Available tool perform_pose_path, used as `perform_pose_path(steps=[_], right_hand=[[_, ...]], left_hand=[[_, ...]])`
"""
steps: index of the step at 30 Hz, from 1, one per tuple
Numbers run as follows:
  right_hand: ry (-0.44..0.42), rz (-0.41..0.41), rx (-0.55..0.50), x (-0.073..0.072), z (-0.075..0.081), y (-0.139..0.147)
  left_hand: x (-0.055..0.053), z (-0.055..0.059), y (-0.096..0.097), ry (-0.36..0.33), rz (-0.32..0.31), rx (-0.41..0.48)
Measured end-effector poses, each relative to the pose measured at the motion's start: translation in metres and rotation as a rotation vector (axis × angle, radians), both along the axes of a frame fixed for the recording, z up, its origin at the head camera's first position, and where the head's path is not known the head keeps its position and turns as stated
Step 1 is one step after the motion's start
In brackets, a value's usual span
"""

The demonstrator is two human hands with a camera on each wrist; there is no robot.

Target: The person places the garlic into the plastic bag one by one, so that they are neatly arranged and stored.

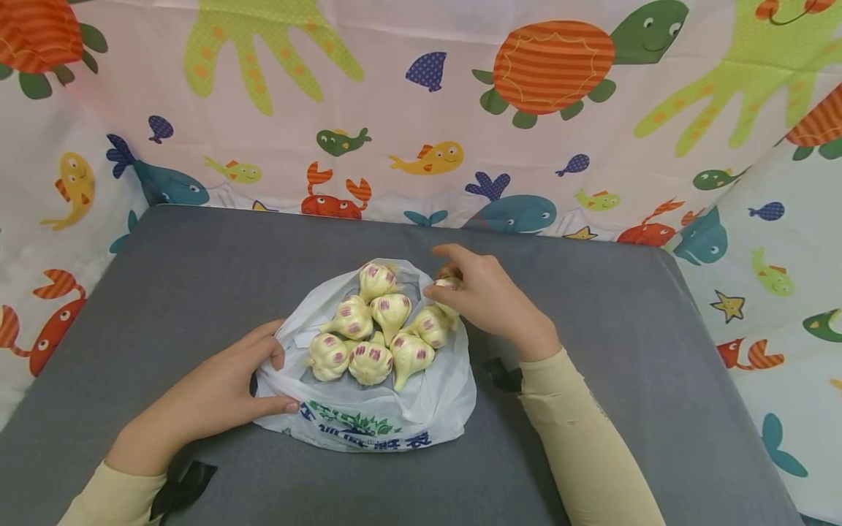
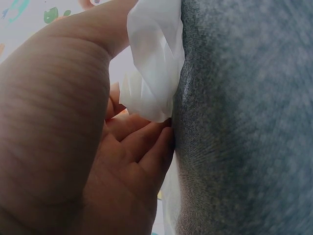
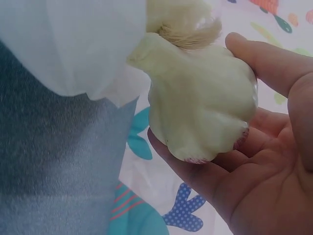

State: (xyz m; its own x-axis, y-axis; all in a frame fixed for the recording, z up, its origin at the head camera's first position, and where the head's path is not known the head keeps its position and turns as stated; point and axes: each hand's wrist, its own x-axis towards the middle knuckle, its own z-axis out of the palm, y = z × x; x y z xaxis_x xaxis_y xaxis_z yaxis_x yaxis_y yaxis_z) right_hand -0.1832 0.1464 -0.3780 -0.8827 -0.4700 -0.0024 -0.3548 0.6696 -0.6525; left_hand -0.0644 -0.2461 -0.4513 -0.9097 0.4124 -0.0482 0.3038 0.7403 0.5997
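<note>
A white plastic bag (image 1: 442,409) with blue and green print lies wide-mouthed, holding several garlic bulbs (image 1: 371,362) with pale skins and purple marks. At its left side my left hand (image 1: 213,387) holds the bag's edge, thumb in front and fingers farther back. White plastic (image 2: 155,68) shows between thumb and fingers in the left wrist view. Over the bag's right rim, my right hand (image 1: 492,296) grips one garlic bulb (image 3: 203,105) between thumb and fingers. Its stem points toward the bag, and another bulb (image 3: 183,19) sits just behind it.
A grey cloth-covered table (image 1: 631,351) lies under the bag. Behind it and along both sides rises a white curtain (image 1: 388,109) printed with sea animals. Black straps (image 1: 505,374) hang by both wrists.
</note>
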Motion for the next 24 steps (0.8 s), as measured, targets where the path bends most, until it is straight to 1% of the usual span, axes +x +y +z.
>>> perform_pose_path(steps=[6, 12, 20, 24], right_hand=[[-0.013, 0.015, -0.016, 0.0, -0.003, -0.006], [-0.026, 0.034, -0.027, 0.0, -0.005, -0.014], [-0.044, 0.078, -0.043, -0.002, -0.013, -0.025], [-0.034, 0.101, -0.04, -0.002, -0.015, -0.03]], left_hand=[[0.0, 0.0, 0.0, 0.009, -0.006, -0.001], [0.0, 0.0, -0.001, -0.001, -0.009, 0.001], [0.0, 0.0, -0.001, 0.006, -0.023, 0.017], [0.0, 0.001, 0.0, 0.004, -0.023, 0.015]])
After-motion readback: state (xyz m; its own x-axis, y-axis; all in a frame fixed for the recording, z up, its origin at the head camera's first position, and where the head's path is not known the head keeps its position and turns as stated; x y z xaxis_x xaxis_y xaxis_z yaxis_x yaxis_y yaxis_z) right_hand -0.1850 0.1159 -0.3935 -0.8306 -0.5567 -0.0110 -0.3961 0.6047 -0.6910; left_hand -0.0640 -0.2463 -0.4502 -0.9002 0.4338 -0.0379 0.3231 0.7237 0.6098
